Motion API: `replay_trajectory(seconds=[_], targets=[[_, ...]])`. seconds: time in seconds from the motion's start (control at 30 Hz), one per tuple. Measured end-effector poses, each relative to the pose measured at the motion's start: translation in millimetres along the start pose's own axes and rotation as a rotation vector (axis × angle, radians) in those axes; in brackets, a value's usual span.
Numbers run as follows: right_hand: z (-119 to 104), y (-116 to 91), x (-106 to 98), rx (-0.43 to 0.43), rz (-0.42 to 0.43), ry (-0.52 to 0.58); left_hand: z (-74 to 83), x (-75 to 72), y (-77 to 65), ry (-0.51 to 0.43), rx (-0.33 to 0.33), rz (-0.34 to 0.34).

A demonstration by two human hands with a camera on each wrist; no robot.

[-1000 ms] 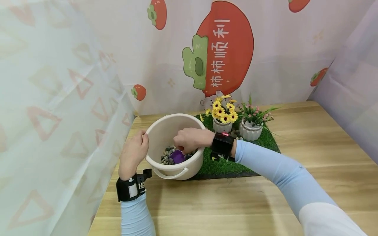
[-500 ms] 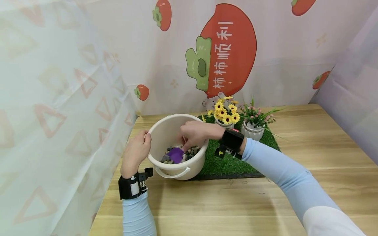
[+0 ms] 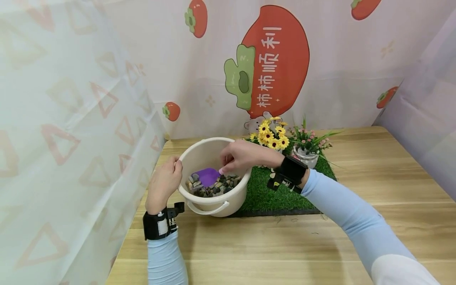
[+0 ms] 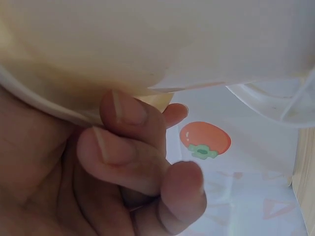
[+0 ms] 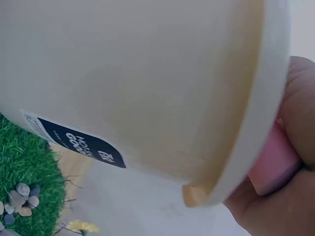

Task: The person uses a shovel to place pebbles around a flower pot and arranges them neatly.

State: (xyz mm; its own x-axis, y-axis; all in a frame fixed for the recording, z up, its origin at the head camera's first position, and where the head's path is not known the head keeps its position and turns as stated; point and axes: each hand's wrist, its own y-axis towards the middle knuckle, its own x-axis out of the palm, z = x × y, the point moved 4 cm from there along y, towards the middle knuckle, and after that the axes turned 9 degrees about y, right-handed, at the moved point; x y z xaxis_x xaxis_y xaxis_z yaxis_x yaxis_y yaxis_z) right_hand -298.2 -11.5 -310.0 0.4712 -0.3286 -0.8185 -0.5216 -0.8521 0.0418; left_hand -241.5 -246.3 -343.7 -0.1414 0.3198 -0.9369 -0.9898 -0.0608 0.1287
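A cream bucket with a white handle stands at the left of the table, pebbles in its bottom. My left hand grips the bucket's left rim, its fingers curled against the outer wall in the left wrist view. Over the right rim reaches my right hand, holding a small shovel with a purple blade. In the right wrist view the shovel's pink grip lies inside the curled fingers. Several pebbles rest at the left part of the blade, just above the others.
Right of the bucket lies an artificial grass mat. On it stand a pot of yellow flowers and a white pot with pink flowers. Small stones lie on the grass. A printed curtain closes off the back.
The shovel blade has risen from among the pebbles and shifted slightly left and back, with pebbles on it. My right hand moved up and to the right; the left hand keeps its hold.
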Motion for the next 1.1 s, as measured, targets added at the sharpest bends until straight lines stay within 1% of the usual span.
replay_trajectory(seconds=[0.17,0.27,0.4,0.63,0.83,1.1], targets=[[-3,-11,-11,-0.007,0.047,0.049,0.6,-0.4,0.3,-0.001,0.006,0.014],[-4,-23,-21,-0.008,0.08,0.095,2.1,-1.3,0.5,-0.003,0.006,0.016],[-4,-41,-32,-0.001,0.121,0.128,1.9,-1.9,0.2,0.003,-0.001,0.006],[-4,-68,-49,-0.018,0.16,0.092,0.1,-1.1,-1.0,0.017,-0.005,-0.002],[-7,-89,-60,0.011,0.185,0.043,-0.6,-2.2,-1.6,0.007,-0.003,-0.001],[-4,-117,-64,0.066,0.203,0.017,0.2,-2.7,-1.4,0.0,0.006,-0.008]])
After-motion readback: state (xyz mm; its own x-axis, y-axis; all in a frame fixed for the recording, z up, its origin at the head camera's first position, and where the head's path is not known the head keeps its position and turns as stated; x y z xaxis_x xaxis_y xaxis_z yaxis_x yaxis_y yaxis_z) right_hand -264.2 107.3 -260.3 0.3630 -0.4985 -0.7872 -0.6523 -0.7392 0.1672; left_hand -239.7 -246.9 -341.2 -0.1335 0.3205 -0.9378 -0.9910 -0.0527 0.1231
